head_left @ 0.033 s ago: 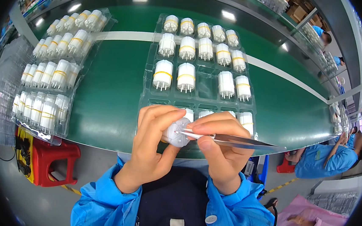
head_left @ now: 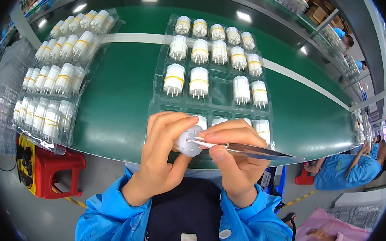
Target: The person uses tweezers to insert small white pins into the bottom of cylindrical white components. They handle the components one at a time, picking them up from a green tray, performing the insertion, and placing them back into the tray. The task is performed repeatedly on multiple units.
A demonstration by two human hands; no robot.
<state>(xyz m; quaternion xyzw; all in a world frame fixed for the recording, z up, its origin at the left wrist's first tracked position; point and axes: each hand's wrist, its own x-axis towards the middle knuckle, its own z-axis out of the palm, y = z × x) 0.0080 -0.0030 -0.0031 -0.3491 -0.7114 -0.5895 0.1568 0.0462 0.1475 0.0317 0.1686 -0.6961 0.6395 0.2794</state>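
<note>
My left hand is closed around a white cylindrical part with pins, its thumb below and its fingers above. The part's round end faces my right hand. In that hand I pinch a pair of metal tweezers between thumb and fingers. Their pale tips reach to the end of the white part and seem to touch it; fine detail there is too small to make out. Just beyond my hands lies a clear plastic tray with rows of similar white pronged cylinders, most with a yellow band.
More banded white cylinders stand in clear trays at the left of the green table, by a stack of clear trays. A red stool stands below left. Another person in blue sits at the right.
</note>
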